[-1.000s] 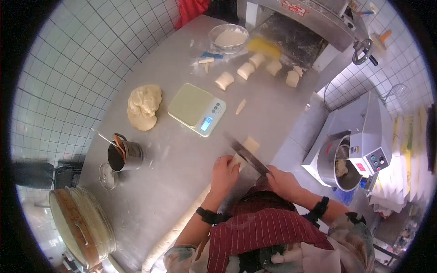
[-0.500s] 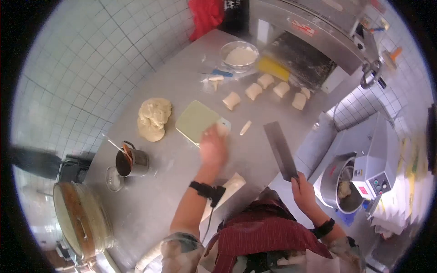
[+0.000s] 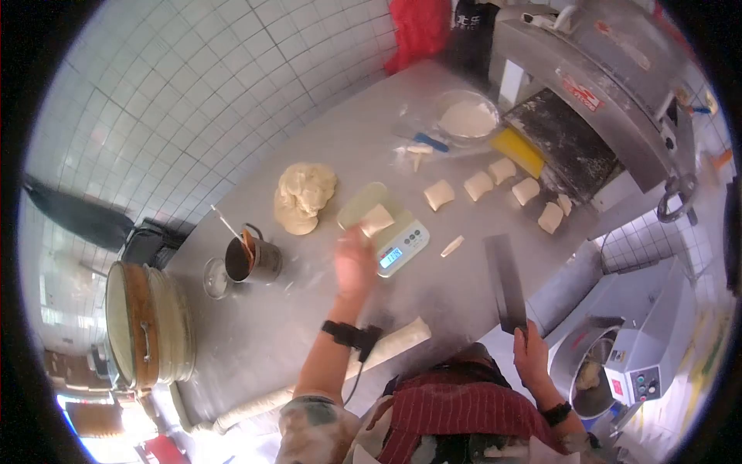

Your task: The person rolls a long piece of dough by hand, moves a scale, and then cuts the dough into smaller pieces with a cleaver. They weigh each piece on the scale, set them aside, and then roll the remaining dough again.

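A piece of dough [image 3: 377, 221] has just been put on the scale [image 3: 372, 195], and its screen [image 3: 392, 257] is lit, so the weight of the piece can likely be read now. The numbers are too small to be read for sure here. The left hand [image 3: 353, 261] is held low at the near edge of the piece. Its fingers are blurred, so it cannot be told how wide its grip is, or if the dough is touched.

The big knife [image 3: 506, 286] is held in the closed grip of the right hand [image 3: 532, 356]. Its blade is pointed away from the body, and it is kept apart from the long dough roll [image 3: 402, 338] since the cut was made. The roll is laid along the near edge of the worktop [image 3: 255, 325].

Five cut pieces [image 3: 439, 196] are set out past the scale, and a thin strip of dough [image 3: 452, 246] is left beside it. A big lump of dough [image 3: 305, 193] is seen on the scale's left side, near a metal pot [image 3: 267, 261].
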### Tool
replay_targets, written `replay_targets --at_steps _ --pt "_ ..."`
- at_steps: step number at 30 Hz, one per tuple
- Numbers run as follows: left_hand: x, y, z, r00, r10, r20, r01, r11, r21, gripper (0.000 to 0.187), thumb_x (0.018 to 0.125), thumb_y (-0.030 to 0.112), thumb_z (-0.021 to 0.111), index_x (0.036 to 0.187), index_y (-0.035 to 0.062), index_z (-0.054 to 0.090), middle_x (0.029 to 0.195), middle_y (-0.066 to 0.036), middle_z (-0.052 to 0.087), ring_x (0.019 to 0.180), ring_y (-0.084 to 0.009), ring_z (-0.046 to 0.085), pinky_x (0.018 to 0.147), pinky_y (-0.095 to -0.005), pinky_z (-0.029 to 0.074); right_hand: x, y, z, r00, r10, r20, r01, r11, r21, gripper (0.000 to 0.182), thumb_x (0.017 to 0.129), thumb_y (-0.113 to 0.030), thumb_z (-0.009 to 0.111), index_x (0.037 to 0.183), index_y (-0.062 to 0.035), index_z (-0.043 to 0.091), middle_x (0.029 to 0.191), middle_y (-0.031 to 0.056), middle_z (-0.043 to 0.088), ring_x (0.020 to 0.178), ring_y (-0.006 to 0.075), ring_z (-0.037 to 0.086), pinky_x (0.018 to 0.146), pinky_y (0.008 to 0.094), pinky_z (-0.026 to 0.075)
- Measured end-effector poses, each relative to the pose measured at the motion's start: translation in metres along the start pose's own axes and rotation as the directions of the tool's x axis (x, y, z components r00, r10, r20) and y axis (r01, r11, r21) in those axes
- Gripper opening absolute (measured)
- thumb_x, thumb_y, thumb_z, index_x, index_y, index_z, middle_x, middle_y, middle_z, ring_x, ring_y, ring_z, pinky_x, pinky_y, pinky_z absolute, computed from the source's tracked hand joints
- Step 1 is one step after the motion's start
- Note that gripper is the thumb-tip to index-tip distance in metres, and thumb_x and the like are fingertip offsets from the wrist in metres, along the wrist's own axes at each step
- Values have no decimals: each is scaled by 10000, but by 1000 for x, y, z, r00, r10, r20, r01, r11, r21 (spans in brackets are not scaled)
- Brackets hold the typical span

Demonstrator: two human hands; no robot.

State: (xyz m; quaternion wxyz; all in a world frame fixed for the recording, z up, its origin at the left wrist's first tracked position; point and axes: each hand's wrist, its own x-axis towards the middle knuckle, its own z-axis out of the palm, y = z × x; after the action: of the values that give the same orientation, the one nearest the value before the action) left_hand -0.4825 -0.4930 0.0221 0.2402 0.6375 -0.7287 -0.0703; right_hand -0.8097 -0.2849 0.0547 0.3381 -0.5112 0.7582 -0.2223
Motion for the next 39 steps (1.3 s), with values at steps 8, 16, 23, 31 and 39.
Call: replay_targets --at_steps 8,16,23,31,39 --pt "-9 113 106 951 304 62 -308 949 73 353 799 71 567 1151 50 543 1117 -156 590 1039 -306 581 859 -452 481 28 12 -17 997 -81 8 82 996 -22 269 949 -197 486 1173 -49 514 860 248 637 800 463 611 668 525 474" --pt "54 122 55 975 173 141 -199 960 197 312 794 64 551 1105 87 552 1040 -128 611 942 -297 620 794 -425 502 43 48 -39 961 -252 -117 250 968 -29 262 965 -169 482 1175 -14 506 681 146 581 540 261 553 534 376 439" --pt "123 54 7 1000 27 0 -27 999 18 462 803 -26 488 1251 88 506 1163 -197 586 1020 -383 585 847 -434 492 54 63 -58 977 -187 -104 190 982 18 255 966 -164 480 1172 -18 507 671 155 564 548 278 562 535 384 439" --pt "66 21 5 981 -77 180 47 986 163 502 810 202 637 1275 78 493 1151 -193 607 1079 -361 573 904 -467 458 60 75 -62 982 -161 -104 168 984 65 264 958 -174 493 1171 -18 515 689 174 581 584 337 590 545 417 446" --pt "42 100 35 981 -56 183 24 985 171 481 836 274 672 1246 74 522 1028 -156 645 938 -309 621 801 -434 490 67 58 -72 998 -44 48 40 996 84 321 946 -224 479 1221 -59 486 916 260 638 859 447 615 729 521 479"
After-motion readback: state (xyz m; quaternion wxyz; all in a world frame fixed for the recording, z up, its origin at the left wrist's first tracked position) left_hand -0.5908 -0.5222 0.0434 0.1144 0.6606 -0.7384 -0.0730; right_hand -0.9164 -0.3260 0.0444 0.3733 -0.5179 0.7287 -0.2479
